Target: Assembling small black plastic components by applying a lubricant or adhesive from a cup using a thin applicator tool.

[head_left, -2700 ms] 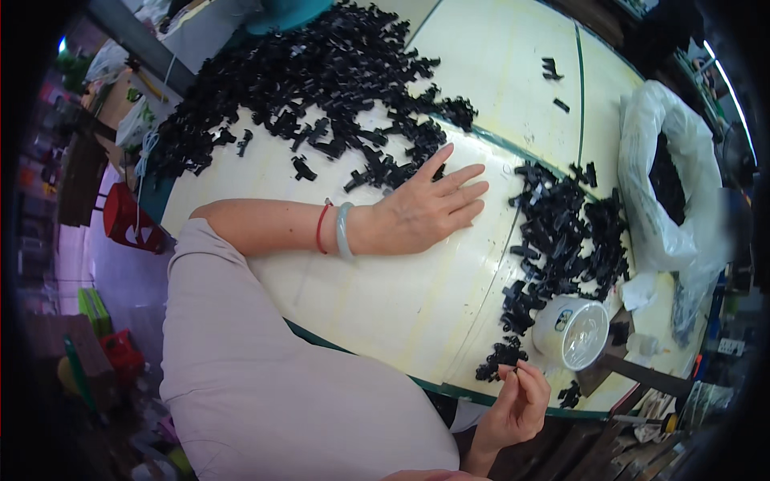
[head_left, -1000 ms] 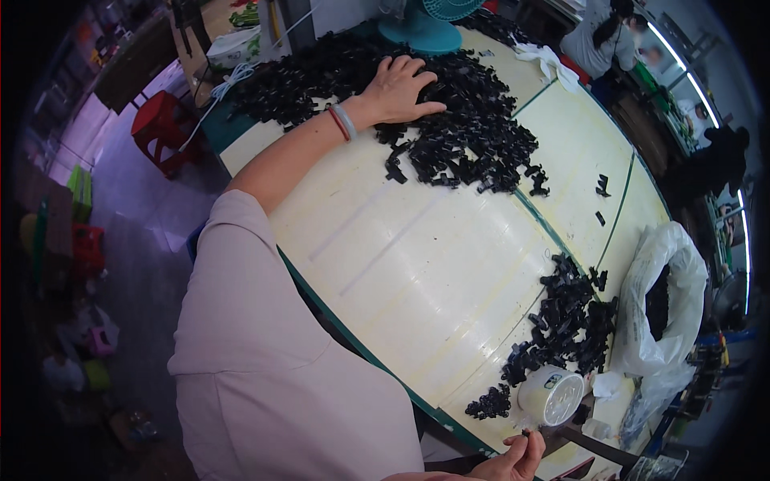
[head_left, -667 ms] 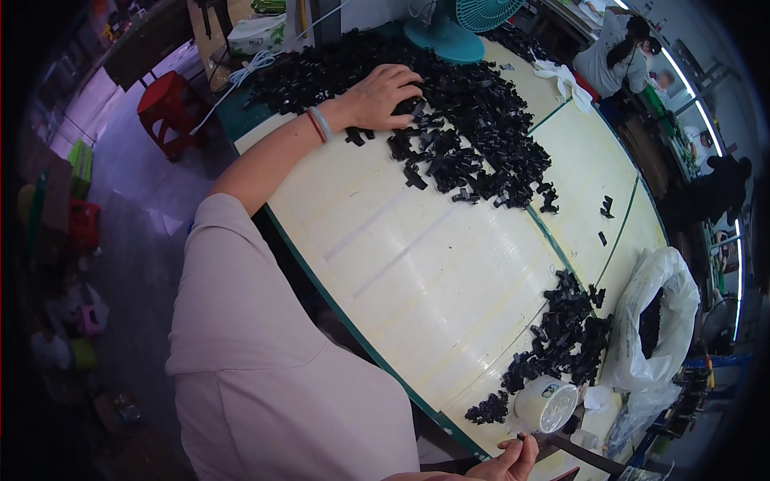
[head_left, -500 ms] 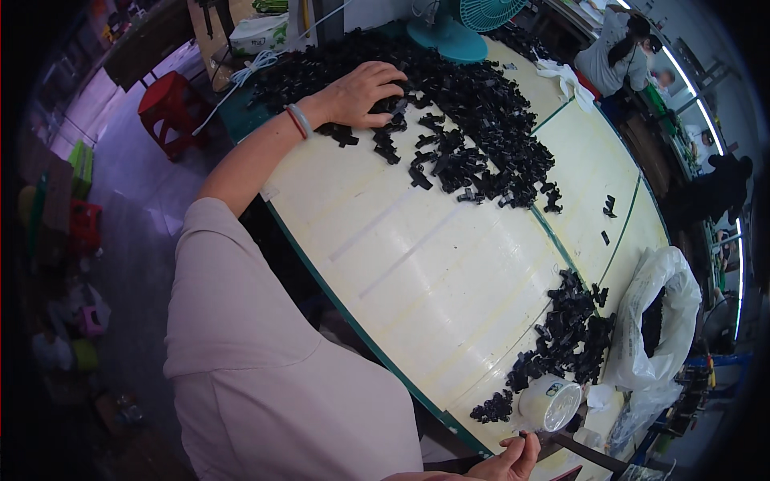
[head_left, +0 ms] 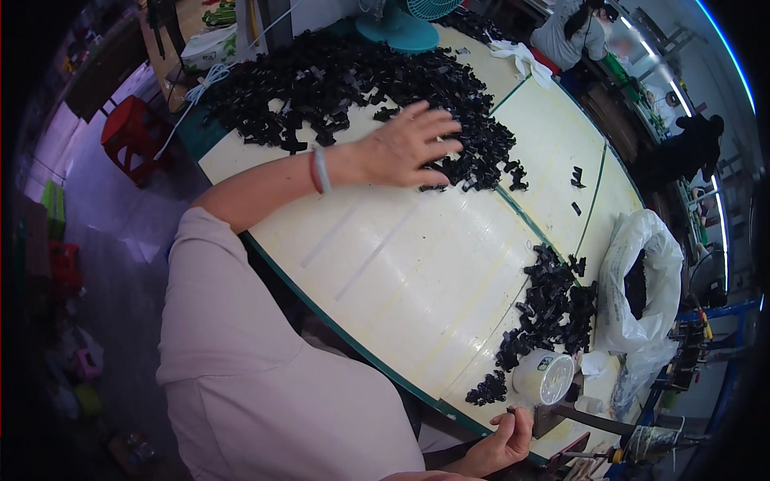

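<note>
My left hand [head_left: 411, 148] is stretched over the near edge of a big heap of small black plastic parts [head_left: 321, 88], its fingers spread and slightly blurred. It lies on or just above the parts; contact cannot be told. Low on the right, my right hand [head_left: 505, 442] is closed, thumb against fingertips, with a small black part [head_left: 511, 410] at the tips. Just beyond it sit a white round tub [head_left: 544, 377] and a little cluster of tiny black pieces [head_left: 488, 389]. A second, smaller heap of black parts [head_left: 553, 301] spreads behind the tub.
The pale table [head_left: 385, 256] has a green edge. A white plastic bag [head_left: 642, 280] holding black parts stands at right. A teal fan [head_left: 397, 32] and a white glove-like cloth [head_left: 521, 60] are at the back. A red stool [head_left: 132, 140] stands left; people sit far right.
My left hand has swept right and nearer across the heap, and its fingers have spread. My right hand stays by the tub, still pinching. The whole view has shifted slightly.
</note>
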Motion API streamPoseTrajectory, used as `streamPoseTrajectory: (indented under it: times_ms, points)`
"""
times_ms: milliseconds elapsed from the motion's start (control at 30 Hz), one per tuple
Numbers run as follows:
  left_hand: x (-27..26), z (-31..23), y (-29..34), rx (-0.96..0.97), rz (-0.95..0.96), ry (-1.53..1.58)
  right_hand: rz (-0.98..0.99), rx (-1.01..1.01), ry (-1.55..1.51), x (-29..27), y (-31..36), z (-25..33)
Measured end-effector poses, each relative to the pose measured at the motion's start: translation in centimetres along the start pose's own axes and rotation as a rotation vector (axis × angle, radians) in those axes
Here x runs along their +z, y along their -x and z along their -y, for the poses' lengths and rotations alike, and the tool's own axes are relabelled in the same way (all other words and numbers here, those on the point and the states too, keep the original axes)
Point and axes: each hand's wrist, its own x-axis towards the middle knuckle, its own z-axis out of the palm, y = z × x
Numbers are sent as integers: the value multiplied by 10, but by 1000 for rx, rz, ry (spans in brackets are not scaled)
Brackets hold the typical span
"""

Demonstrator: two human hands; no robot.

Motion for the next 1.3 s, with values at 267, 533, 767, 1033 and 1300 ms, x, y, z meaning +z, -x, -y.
streamPoseTrajectory:
  times_ms: [267, 533, 767, 1033, 1300]
  points:
    - [47, -9, -17, 355, 142, -9, -54, 56, 54, -4, 7, -4]
    - [14, 43, 0, 371, 60, 50, -38, 46, -31, -10, 8, -29]
    - [-10, 45, -2, 413, 157, 19, -40, 115, -151, 14, -8, -1]
    - [2, 0, -34, 321, 16, -10, -34, 203, -342, 13, -9, -8]
    - [114, -67, -110, 291, 24, -39, 33, 160, -322, 6, 7, -11]
